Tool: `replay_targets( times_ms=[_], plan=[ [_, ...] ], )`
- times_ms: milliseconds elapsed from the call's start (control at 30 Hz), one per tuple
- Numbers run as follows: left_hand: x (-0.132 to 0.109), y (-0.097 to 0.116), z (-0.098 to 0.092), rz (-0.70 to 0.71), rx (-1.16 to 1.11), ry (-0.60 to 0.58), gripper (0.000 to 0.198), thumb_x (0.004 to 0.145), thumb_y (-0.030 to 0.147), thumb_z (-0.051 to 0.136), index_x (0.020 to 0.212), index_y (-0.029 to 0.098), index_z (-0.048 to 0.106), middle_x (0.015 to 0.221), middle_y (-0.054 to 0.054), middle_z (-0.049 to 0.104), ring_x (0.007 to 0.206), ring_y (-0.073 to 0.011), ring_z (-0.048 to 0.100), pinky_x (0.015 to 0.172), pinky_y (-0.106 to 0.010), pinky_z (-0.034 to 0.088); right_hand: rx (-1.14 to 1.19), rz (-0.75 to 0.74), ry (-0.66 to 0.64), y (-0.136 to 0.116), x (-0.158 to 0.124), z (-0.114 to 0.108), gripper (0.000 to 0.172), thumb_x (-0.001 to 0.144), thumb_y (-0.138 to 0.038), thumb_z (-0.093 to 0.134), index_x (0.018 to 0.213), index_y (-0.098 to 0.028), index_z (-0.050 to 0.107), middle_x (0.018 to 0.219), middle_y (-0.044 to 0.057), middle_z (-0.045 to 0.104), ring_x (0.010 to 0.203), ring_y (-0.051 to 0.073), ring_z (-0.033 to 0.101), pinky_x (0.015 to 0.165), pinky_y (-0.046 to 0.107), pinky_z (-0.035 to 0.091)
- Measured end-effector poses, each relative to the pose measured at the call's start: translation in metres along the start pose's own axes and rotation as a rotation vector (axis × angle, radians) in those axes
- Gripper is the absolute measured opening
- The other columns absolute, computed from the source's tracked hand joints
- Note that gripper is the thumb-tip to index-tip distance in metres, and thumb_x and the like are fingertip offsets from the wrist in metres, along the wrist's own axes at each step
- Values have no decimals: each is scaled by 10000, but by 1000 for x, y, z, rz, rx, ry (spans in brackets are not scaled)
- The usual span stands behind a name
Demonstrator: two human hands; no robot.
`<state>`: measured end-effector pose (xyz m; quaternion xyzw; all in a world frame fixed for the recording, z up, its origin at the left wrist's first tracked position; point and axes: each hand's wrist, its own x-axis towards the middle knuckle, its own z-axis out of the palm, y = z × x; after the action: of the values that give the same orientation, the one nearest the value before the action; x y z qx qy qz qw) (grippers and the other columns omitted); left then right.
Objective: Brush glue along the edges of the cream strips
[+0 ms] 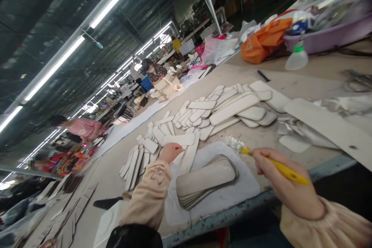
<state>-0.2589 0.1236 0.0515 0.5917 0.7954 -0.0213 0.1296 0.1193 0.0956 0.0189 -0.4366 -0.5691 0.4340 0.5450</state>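
My right hand point(279, 178) is wrapped round the yellow handle of a brush point(286, 171), whose whitish bristles point left over the table. Closed fingers of my left hand point(172, 152) are at the end of a pale strip point(188, 157) among other pieces; what they pinch is too small to tell. Between my hands, a fanned stack of pale rounded pieces point(206, 178) lies on a white sheet point(245, 162). Behind it spreads a heap of similar pieces point(232, 108).
An orange bag point(263, 42), a purple basin point(328, 38) and a green-necked bottle point(297, 56) stand at the back right. A long pale board point(325, 124) lies at the right. A dark-handled tool point(107, 203) and white container point(109, 221) are at lower left. Other people work farther off.
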Motion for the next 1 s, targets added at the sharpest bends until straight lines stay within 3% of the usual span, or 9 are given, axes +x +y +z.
replay_targets(
  times_ms=[100,200,433,767,1000],
  plan=[
    [35,12,11,33,115,51,350,834,347,641,1121,150,675,1157,-116,677,1124,-261,600,1006,-415,433,2,-3,29,1,2,-3,207,886,-410,559,872,-223,646,610,-11,581,548,134,562,519,218,463],
    [58,10,17,107,184,10,403,873,354,623,1221,152,594,1302,-129,578,1222,-267,525,1059,-512,378,-15,-22,-13,0,3,-6,208,894,-400,545,867,-226,656,581,-14,582,514,130,561,484,211,459],
    [90,-11,15,220,216,-154,344,898,352,602,1198,183,595,1342,-106,539,1219,-257,521,1042,-508,411,-1,-26,-68,0,4,-6,144,898,-340,562,903,-238,664,640,-20,616,532,113,567,509,183,478],
    [104,-40,18,242,109,-192,306,904,338,594,1156,163,602,1268,-101,575,1135,-239,568,972,-480,475,-38,2,-99,12,-2,5,180,859,-374,606,949,-239,684,796,0,707,558,125,632,545,185,536],
    [100,-41,15,322,72,-134,273,903,346,597,1089,150,629,1196,-90,621,1083,-220,600,953,-457,488,-81,-39,-80,30,-8,9,174,836,-358,639,956,-238,680,850,12,716,659,152,668,597,189,558]
  ],
)
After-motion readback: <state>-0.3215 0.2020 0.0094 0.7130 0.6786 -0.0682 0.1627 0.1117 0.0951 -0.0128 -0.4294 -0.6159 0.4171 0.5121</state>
